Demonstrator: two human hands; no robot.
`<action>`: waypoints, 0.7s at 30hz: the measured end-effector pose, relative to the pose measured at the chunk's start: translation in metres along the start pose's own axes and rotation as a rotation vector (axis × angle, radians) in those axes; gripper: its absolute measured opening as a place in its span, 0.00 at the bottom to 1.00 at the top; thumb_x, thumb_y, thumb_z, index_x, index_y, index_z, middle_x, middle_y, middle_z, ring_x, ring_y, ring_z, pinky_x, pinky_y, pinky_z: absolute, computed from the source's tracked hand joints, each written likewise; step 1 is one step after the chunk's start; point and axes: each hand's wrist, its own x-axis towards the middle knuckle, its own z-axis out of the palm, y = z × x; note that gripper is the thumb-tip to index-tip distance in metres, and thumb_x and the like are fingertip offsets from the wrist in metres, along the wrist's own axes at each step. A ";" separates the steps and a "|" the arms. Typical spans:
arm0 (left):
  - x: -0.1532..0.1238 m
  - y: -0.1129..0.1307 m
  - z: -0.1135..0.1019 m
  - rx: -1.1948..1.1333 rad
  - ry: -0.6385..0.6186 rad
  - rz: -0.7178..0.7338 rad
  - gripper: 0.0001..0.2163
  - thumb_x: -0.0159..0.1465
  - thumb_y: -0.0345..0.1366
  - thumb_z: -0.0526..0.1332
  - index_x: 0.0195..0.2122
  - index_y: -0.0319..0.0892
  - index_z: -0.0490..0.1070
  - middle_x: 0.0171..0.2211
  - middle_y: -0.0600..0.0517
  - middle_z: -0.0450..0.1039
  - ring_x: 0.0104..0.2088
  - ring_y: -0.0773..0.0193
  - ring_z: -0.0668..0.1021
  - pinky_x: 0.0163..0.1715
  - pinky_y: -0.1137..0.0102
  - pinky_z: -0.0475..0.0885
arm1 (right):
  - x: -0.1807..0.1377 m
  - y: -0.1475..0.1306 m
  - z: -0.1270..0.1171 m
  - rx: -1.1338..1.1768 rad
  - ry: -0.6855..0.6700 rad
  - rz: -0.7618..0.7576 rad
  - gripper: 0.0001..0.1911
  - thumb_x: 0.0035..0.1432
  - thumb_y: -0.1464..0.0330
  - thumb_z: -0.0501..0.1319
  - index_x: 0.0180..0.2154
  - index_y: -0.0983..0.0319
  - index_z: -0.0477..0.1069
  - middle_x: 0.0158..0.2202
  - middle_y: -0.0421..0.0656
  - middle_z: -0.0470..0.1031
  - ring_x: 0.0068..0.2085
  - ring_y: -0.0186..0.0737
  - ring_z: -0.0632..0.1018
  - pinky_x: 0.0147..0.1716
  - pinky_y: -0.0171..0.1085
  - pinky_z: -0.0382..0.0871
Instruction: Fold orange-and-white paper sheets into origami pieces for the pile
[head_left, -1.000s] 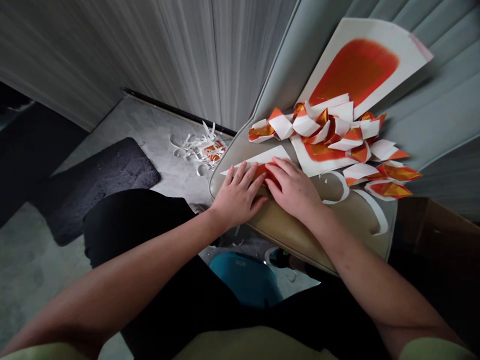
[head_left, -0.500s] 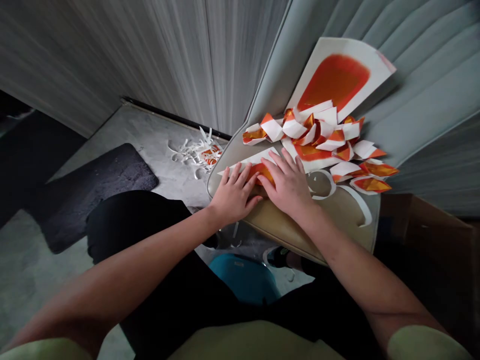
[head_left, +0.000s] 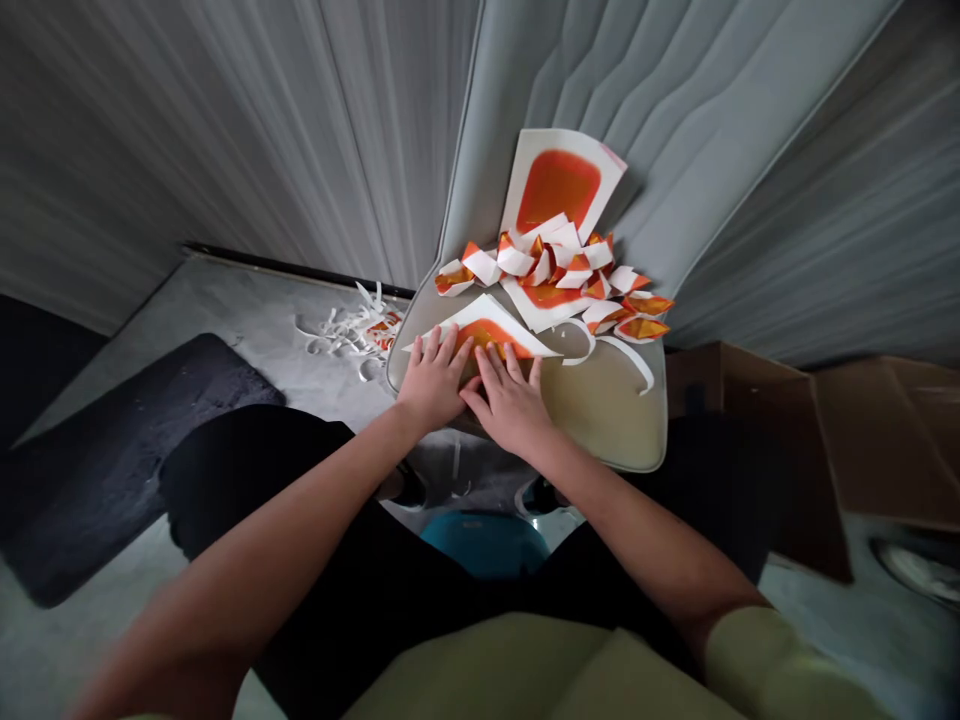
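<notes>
A sheet of white paper with an orange-gold patch (head_left: 484, 330) is folded to a triangle on the chair seat (head_left: 615, 410), its point away from me. My left hand (head_left: 433, 385) lies with outstretched fingers on the left part of its near edge. Beside it, my right hand (head_left: 511, 400) spreads its fingers over the middle of that edge, the thumbs close together. Just beyond the sheet lie several folded paper pieces (head_left: 517, 258) in white and orange. A curled white paper strip (head_left: 630, 358) rests right of my right hand.
Flat orange-and-white sheets (head_left: 561, 185) lean on the grey chair back (head_left: 637, 100). A heap of white paper strips (head_left: 352, 330) is on the floor at left, near a dark mat (head_left: 135, 450). Cardboard boxes (head_left: 870, 430) stand at right; a blue stool (head_left: 484, 540) shows between my legs.
My hands have slid down to the near edge of the folded sheet, uncovering more of its orange patch. The view has shifted, so the chair appears further left.
</notes>
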 end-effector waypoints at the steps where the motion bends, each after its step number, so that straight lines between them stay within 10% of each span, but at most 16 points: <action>1: 0.000 0.000 0.001 0.000 0.014 -0.001 0.31 0.75 0.50 0.51 0.73 0.38 0.57 0.75 0.37 0.50 0.74 0.36 0.55 0.71 0.41 0.52 | -0.005 0.007 -0.001 0.002 0.009 0.022 0.38 0.74 0.50 0.44 0.75 0.65 0.49 0.76 0.54 0.49 0.77 0.61 0.48 0.70 0.74 0.38; 21: -0.031 -0.023 -0.003 -0.041 -0.011 -0.316 0.29 0.76 0.46 0.44 0.75 0.40 0.52 0.76 0.49 0.47 0.76 0.40 0.52 0.72 0.40 0.50 | -0.030 0.049 0.014 0.103 0.125 0.199 0.38 0.74 0.52 0.46 0.74 0.69 0.49 0.76 0.50 0.49 0.77 0.63 0.47 0.71 0.71 0.34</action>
